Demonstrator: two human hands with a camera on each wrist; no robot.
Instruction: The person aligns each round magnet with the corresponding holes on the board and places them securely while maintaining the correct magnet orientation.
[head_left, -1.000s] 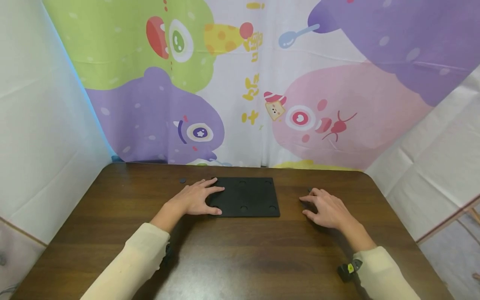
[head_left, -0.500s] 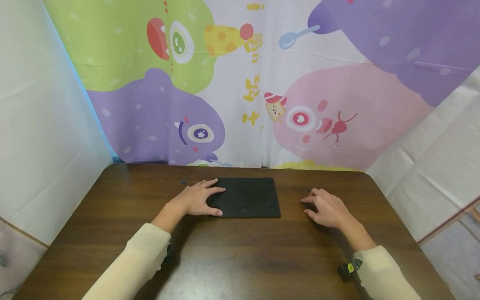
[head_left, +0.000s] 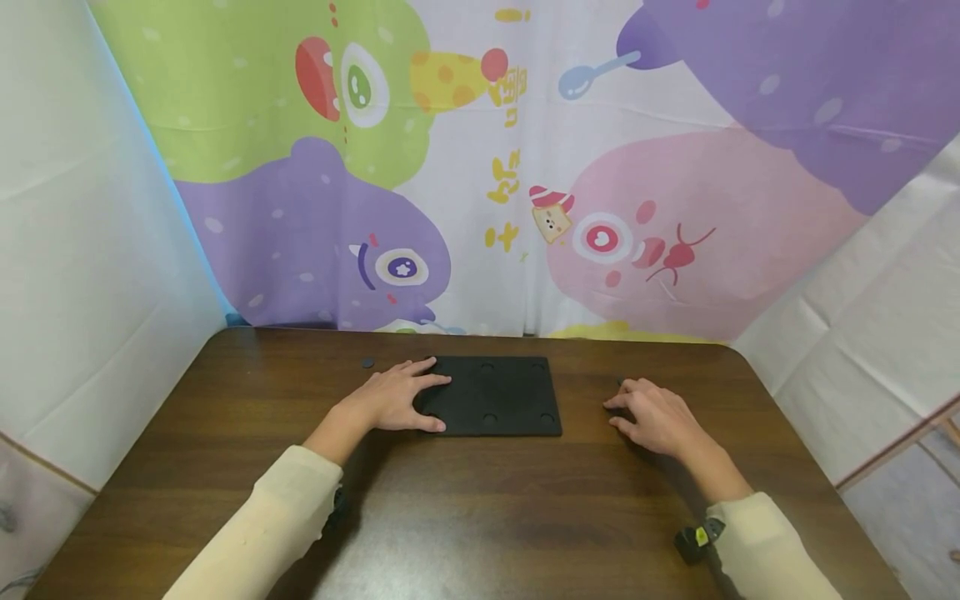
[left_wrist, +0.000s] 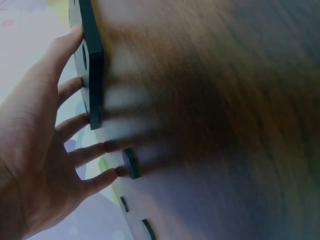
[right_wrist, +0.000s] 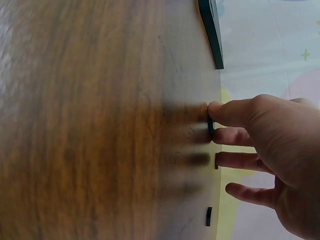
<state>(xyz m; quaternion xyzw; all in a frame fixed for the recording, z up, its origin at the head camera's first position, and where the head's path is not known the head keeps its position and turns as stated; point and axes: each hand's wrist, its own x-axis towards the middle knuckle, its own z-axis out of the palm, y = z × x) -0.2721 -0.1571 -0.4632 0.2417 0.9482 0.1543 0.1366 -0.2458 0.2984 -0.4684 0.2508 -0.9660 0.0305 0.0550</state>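
Observation:
A flat black board (head_left: 498,396) with round recesses lies on the table. My left hand (head_left: 390,397) is spread over its left edge, with the thumb and some fingertips touching it. In the left wrist view, a black disc (left_wrist: 131,163) lies on the table near the little finger. To the right of the board, my right hand (head_left: 654,417) is low over the table. The right wrist view shows its thumb and index fingertip pinching a black disc (right_wrist: 210,122) at table level; the head view hides this disc. The middle fingertip is close to another dark disc (right_wrist: 216,160).
Beyond the left hand is a small dark disc (head_left: 367,363); the left wrist view shows another disc (left_wrist: 148,230) there. A further disc (right_wrist: 208,216) lies past the right fingers. The brown wooden table (head_left: 480,517) ends at a cartoon-printed curtain (head_left: 495,167).
Both hands and the board keep nearly the same places. The right fingertips have shifted very slightly, and the whole view has drifted a little.

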